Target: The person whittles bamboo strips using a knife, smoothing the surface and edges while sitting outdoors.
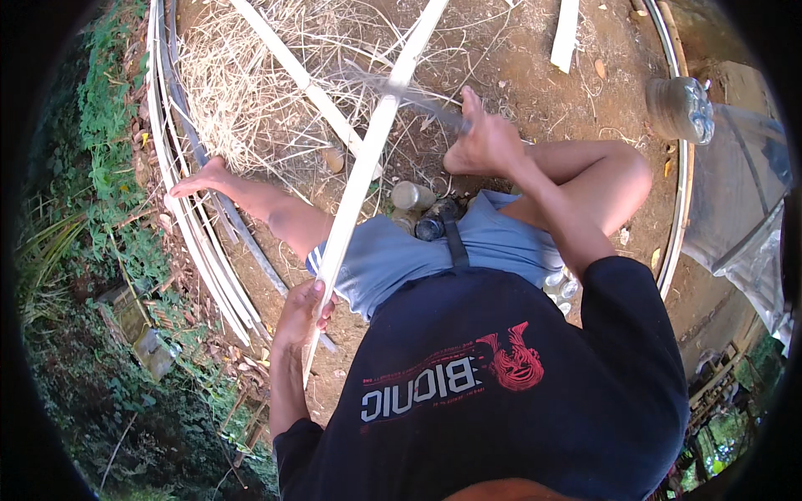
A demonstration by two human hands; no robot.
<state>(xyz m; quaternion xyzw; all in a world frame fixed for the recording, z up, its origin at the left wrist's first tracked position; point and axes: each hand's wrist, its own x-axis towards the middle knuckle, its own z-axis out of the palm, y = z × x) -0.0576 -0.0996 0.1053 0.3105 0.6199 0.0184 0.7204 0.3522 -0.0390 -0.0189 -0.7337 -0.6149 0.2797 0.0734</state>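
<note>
A long pale strip of split bamboo or wood [359, 188] slants from beside my left hip up past the far edge of view. My left hand [307, 311] is closed around its near end. In my right hand [494, 144] is a knife, its handle mostly hidden by the fingers. The thin grey blade [430, 103], smeared by motion, reaches leftward to the strip and lies across it; whether it cuts in cannot be made out. A second pale strip [288, 63] on the ground passes under the first.
Curly shavings [221, 104] are heaped ahead, between my bare feet. Long strips [188, 242] lie along the left, beside green plants [100, 125]. A cloudy jar [413, 196] stands by my shorts. At right are a big plastic bottle [668, 108] and clear sheeting [731, 175].
</note>
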